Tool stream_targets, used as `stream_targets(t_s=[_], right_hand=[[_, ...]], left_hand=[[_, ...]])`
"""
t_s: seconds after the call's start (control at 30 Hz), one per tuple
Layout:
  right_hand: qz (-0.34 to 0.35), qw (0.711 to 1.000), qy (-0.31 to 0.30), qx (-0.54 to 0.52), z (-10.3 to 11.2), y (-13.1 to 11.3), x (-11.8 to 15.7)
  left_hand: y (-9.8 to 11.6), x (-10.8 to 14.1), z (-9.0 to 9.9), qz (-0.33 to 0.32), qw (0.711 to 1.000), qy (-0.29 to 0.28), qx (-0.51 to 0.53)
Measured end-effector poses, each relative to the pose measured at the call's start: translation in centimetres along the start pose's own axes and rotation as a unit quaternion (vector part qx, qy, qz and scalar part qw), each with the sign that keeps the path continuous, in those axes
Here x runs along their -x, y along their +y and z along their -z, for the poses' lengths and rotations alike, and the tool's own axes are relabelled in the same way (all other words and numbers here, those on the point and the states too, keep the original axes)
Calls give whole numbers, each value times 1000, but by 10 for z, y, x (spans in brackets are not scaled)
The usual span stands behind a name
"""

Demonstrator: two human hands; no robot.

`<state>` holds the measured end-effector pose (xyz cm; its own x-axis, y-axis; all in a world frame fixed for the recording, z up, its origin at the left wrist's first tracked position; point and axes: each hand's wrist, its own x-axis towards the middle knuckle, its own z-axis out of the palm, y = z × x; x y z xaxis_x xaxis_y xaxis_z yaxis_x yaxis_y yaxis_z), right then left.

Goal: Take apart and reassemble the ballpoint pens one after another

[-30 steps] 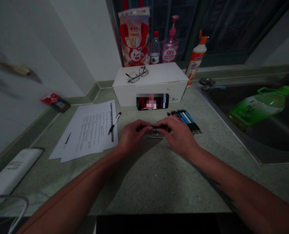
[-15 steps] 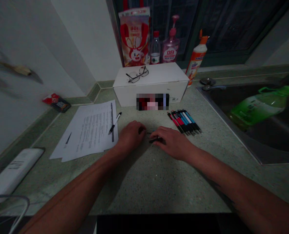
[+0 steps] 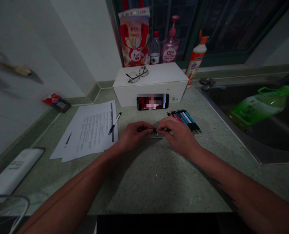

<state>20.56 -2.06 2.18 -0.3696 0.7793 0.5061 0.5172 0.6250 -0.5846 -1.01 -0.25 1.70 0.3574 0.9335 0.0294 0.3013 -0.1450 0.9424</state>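
My left hand [image 3: 140, 131] and my right hand [image 3: 175, 130] meet fingertip to fingertip, low over the counter [image 3: 156, 182]. Both are pinched on a small black pen part [image 3: 155, 130]; most of it is hidden by the fingers. Just below the fingertips lies a thin pale rod [image 3: 156, 137], like a pen refill, its right end covered by my right hand. Behind my right hand is a row of several pens [image 3: 189, 121] with red, blue and white barrels, partly covered by it. A white and black pen [image 3: 115, 123] rests on the printed papers [image 3: 90, 130] left of my left hand.
A phone [image 3: 164, 101] leans on a white box [image 3: 149, 89] that carries eyeglasses [image 3: 137, 75]. Bottles and a bag stand behind. To the right is a sink [image 3: 268, 143] holding a green jug [image 3: 259, 107]. A white power strip [image 3: 17, 165] lies at the left.
My hands have come together at the fingertips. My right hand has moved up, covering part of the pen row. The pale rod now shows below the fingers.
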Motion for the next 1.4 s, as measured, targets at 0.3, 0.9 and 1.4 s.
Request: stream_targets(t_s=[0.3,0.9,1.4], right_hand=[[-86,996,-18,32,-1,-3,2],[-139,986,-76,59,-3,-3,0],[-136,986,-68,75,-3,-3,2]], left_hand=[[2,4,-8,12,997,58,42],[3,3,-8,8,997,79,17],[2,2,-7,9,997,80,1]])
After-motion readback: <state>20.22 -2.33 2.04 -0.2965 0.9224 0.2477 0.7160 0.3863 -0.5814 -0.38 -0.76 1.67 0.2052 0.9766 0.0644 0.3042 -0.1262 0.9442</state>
